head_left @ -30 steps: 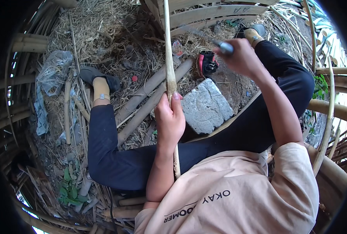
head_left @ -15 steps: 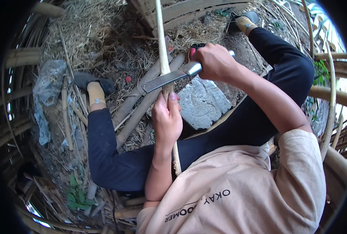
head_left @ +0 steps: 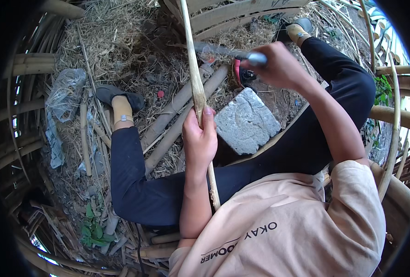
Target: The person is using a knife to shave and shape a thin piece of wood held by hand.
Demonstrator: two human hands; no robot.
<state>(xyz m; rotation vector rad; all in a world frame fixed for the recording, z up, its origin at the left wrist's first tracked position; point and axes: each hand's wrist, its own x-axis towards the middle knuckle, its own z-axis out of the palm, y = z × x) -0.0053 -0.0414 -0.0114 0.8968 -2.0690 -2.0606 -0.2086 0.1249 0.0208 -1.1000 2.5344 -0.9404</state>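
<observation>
My left hand is closed around a long, pale wooden stick, thumb along its side. The stick runs from the top of the view down past my wrist, and its lower end lies against my shirt with rough, frayed fibres. My right hand grips a machete whose handle is mostly hidden in the fist. Motion smears the blade, which reaches leftward toward the stick, above my left hand; whether they touch I cannot tell. A grey stone block lies between my legs, to the right of my left hand.
Two bamboo poles lie on the ground beside the block. A red and black object sits below my right hand. Dry straw, a crumpled plastic bag and a wooden crate-like panel surround my outstretched legs.
The machete has moved up and away from the spot just above my left hand, my right hand rising with it. My left hand keeps its hold on the stick.
</observation>
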